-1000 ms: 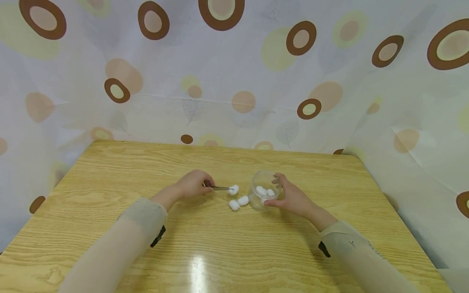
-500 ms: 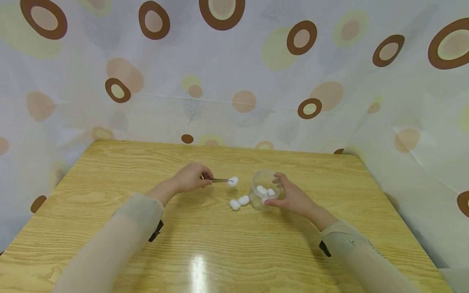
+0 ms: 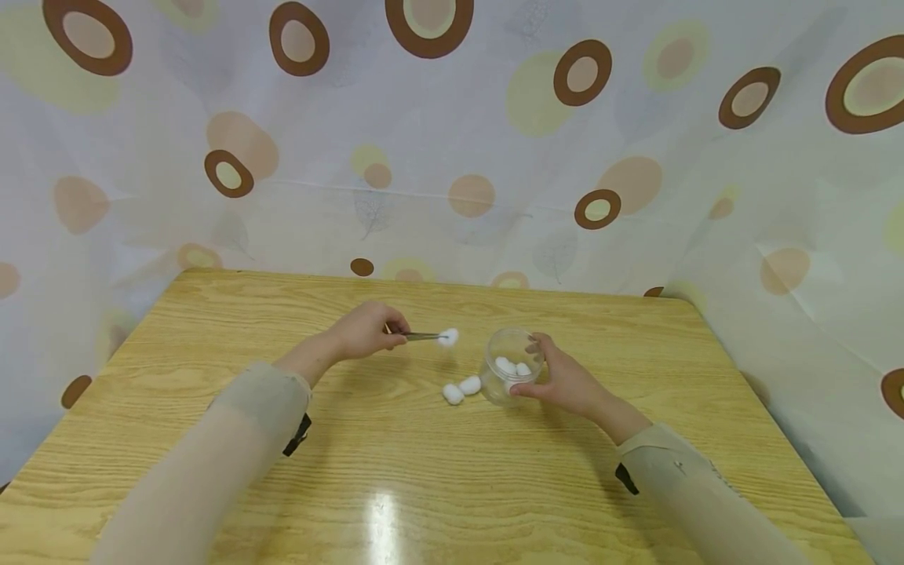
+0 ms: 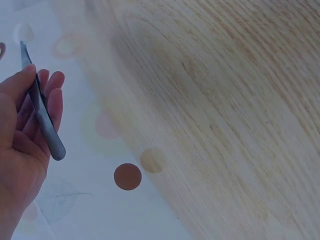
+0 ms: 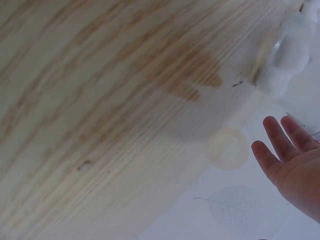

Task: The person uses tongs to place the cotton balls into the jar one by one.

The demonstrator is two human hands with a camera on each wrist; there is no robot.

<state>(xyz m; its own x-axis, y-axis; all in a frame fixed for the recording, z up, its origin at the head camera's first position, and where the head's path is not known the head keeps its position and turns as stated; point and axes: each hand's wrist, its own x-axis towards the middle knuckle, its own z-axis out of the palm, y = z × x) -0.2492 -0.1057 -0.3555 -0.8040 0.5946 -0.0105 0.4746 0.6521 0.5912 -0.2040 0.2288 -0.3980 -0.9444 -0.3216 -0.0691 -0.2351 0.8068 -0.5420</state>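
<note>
My left hand (image 3: 367,329) pinches metal tweezers (image 4: 44,117) between thumb and fingers. At the tweezers' tips a white cotton ball (image 3: 448,337) is held up over the table, left of the jar. My right hand (image 3: 565,383) grips a clear jar (image 3: 497,391) from its right side, thumb at the front and fingers behind. The jar's mouth is uncovered, and several white cotton balls (image 3: 504,366) lie inside. In the right wrist view the jar is cut off by the frame's edge, with cotton showing through its wall.
Two loose cotton balls, a nearer one (image 3: 453,394) and a farther one (image 3: 470,385), lie on the wooden table (image 3: 424,486) just left of the jar. A patterned sheet (image 3: 424,227) rises behind the table's back edge and along its sides.
My left hand has lifted the cotton ball off the table with the tweezers, moving it up and slightly away. The right hand and jar have stayed in place.
</note>
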